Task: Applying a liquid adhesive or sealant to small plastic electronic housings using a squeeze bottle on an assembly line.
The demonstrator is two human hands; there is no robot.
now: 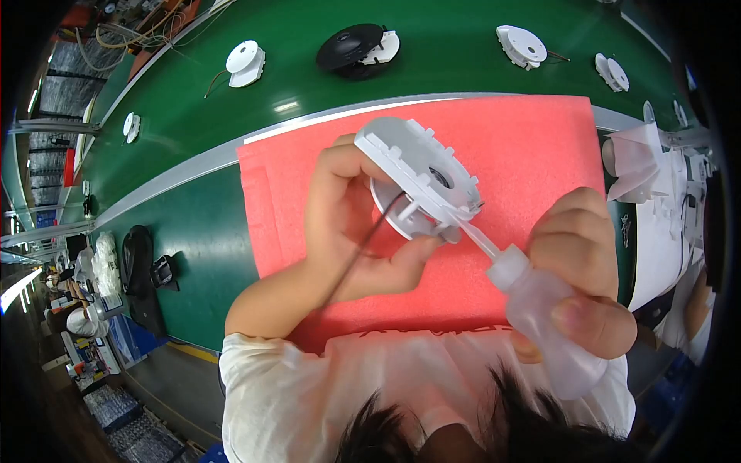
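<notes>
My left hand [340, 224] grips a white plastic housing [421, 158] by its left side, thumb below and fingers behind. The part is tilted, with a round disc under its notched plate and a dark wire trailing down from it. My right hand [579, 262] is wrapped round a translucent squeeze bottle [552, 324] with a narrow nozzle. Its tip points up and left and meets the lower right edge of the housing; whether it touches or goes inside, I cannot tell. Under both hands lies a pink foam sheet [532, 154].
Beyond the sheet runs a green conveyor belt [448, 54] carrying several similar white housings [523, 46] and one with a black round cover [351, 46]. Black items [139, 270] lie on the green tabletop to the left. White sheets [668, 231] are at the right, near another person's arm [698, 301].
</notes>
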